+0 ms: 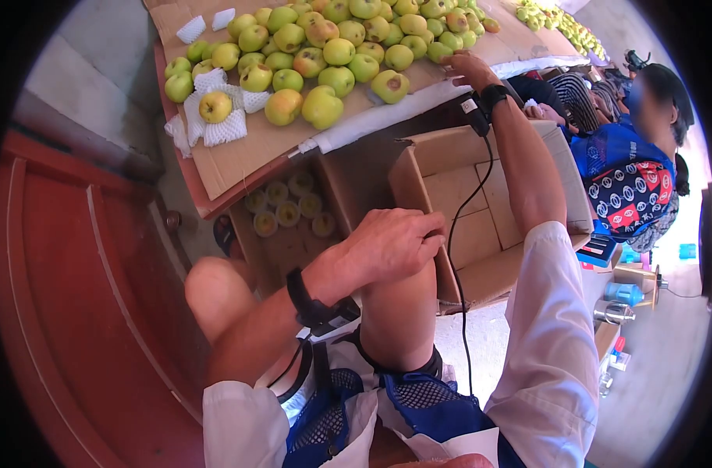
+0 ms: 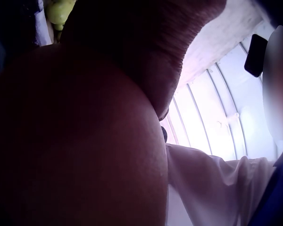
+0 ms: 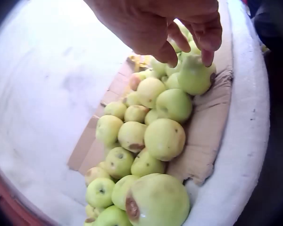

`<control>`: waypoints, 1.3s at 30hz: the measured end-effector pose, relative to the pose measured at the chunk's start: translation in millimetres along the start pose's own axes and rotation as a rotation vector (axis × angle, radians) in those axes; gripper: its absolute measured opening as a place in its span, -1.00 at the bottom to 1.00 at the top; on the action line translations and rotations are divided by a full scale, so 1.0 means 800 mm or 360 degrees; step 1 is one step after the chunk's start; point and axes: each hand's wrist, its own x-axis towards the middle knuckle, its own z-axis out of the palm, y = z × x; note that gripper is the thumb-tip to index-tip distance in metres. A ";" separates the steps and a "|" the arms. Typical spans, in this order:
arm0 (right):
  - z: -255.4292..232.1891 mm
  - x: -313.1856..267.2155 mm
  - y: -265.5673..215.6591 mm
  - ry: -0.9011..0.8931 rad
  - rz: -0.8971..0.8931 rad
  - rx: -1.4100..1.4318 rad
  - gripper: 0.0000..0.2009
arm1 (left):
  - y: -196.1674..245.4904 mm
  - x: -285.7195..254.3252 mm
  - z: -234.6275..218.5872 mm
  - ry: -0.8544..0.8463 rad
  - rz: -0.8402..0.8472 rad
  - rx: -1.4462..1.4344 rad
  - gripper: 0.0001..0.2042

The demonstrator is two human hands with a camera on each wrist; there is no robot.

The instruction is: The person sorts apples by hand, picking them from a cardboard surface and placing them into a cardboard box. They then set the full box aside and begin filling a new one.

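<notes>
My right hand reaches out to the front edge of a table heaped with green apples. In the right wrist view, the right hand hangs over the pile with bent, spread fingers, its fingertips right at a green apple. Nothing shows gripped in it. Many of the apples have brown spots. Over my bent knee lies my left hand, fingers loosely curled and holding nothing. The left wrist view is mostly dark.
Between my legs and the table stands an open cardboard box. A second box, holding several apples in foam, sits under the table. White foam nets lie on cardboard. Another person sits at the right; a black cable hangs from my right wrist.
</notes>
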 end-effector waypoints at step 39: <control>0.118 -0.358 0.122 -0.1502 0.0721 0.0107 0.11 | 0.006 0.011 -0.001 -0.0058 -0.0064 -0.0181 -0.77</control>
